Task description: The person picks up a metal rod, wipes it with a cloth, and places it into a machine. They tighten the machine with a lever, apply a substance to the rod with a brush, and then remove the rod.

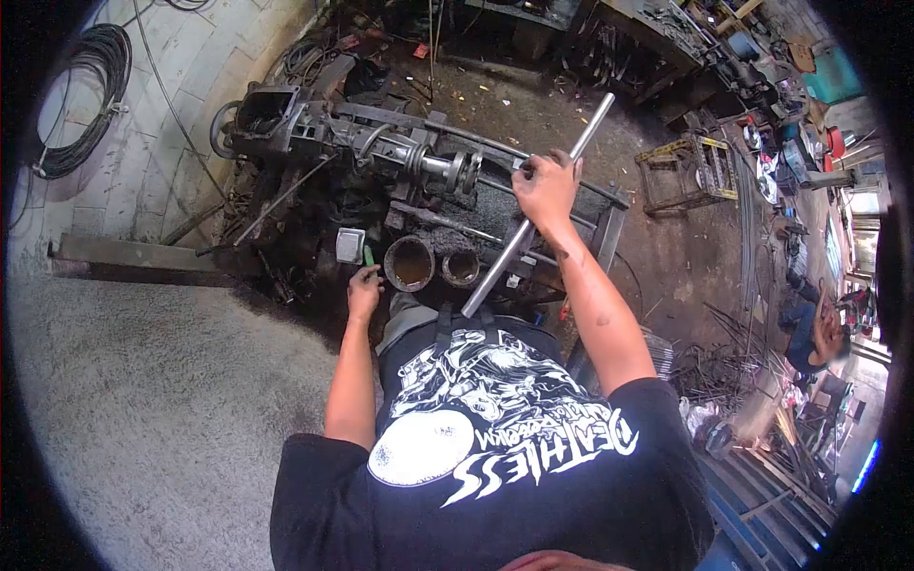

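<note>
My right hand [547, 190] is wrapped round a long, bare metal rod [505, 262], which slants over the machine from near my waist to the upper right. My left hand [364, 290] is closed at a slim green handle [368, 255], beside a small square, pale container [350, 245]; the handle's far end is hidden there. Just right of that hand stand two round pots, a larger pot [388, 265] and a smaller pot [461, 283], both with brownish contents. Beyond them lies the greasy machine, its round chuck-like head [462, 173] pointing toward my right hand.
Parallel machine rails [505, 147] run beneath the rod. A worn metal stand with yellow parts [695, 176] is on the floor to the right. Coiled black cable [90, 100] hangs on the left wall. Scrap rods [728, 371] litter the right side, where another person [814, 333] is.
</note>
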Demonstrator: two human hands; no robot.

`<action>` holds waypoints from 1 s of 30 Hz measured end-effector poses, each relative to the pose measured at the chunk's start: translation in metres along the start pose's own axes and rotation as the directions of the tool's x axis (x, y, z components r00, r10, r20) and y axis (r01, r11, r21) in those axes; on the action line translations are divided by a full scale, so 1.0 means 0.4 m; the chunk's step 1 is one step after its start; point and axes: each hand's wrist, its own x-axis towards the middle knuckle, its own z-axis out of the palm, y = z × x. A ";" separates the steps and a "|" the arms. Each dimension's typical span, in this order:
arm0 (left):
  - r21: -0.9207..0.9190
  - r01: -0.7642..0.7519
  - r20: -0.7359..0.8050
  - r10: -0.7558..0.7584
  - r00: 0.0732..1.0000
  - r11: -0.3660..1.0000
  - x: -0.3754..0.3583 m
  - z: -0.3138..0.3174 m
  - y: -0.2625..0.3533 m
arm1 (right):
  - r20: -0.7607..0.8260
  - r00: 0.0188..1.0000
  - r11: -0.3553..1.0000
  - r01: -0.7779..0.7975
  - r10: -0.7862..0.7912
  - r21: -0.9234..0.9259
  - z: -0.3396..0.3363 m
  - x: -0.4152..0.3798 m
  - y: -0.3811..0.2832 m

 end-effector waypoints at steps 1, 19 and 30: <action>-0.018 0.051 0.002 -0.051 0.999 0.999 -0.002 -0.001 0.003 | -0.005 1.000 1.000 -0.012 0.012 0.006 -0.001 0.000 -0.001; -0.011 0.034 0.015 -0.034 0.999 0.999 -0.001 0.004 -0.010 | -0.065 0.998 0.999 0.001 0.001 0.036 0.014 0.001 0.006; -0.050 -0.061 -0.006 0.061 0.998 0.997 0.002 0.013 -0.021 | -0.016 1.000 0.999 0.006 -0.005 0.033 0.005 0.006 -0.007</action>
